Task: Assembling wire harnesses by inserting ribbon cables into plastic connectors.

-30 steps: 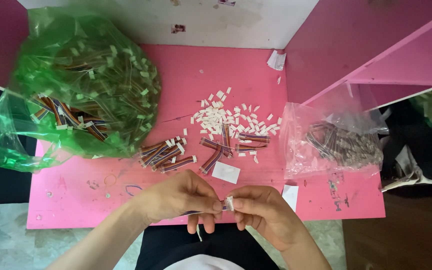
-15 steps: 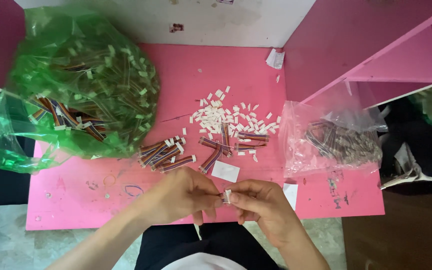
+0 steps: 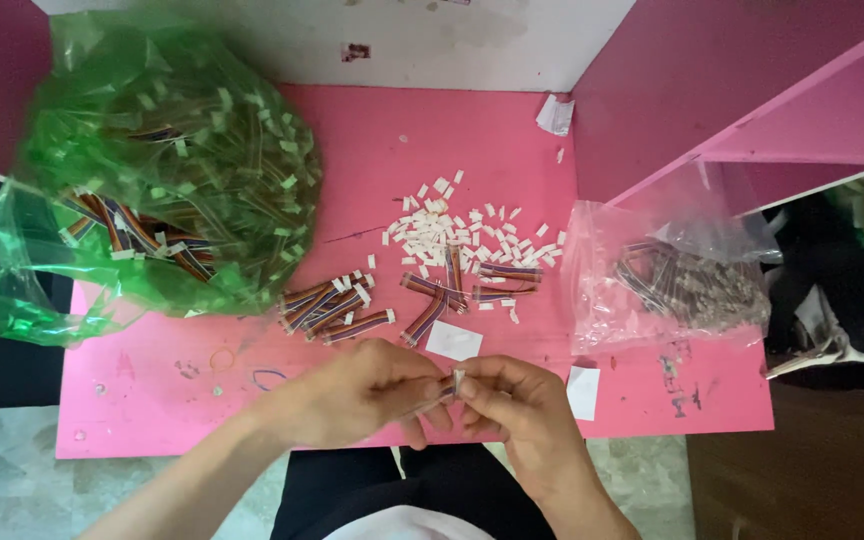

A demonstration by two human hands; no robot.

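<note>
My left hand (image 3: 357, 395) and my right hand (image 3: 512, 400) meet over the front edge of the pink table (image 3: 152, 385). Between their fingertips they pinch a short multicoloured ribbon cable (image 3: 446, 385) with a small white connector at its end. The left fingers hold the cable, the right fingers hold the connector end. Just beyond the hands lie short ribbon cables (image 3: 332, 308) and a scatter of small white connectors (image 3: 452, 225).
A big green plastic bag (image 3: 167, 170) full of cables fills the left of the table. A clear plastic bag (image 3: 687, 275) of cables lies at the right, by a pink shelf unit (image 3: 752, 110). Small white paper slips (image 3: 453, 340) lie near the hands.
Both hands have stayed together at the table's front edge, with only small finger movements on the cable and connector. The view has shifted slightly.
</note>
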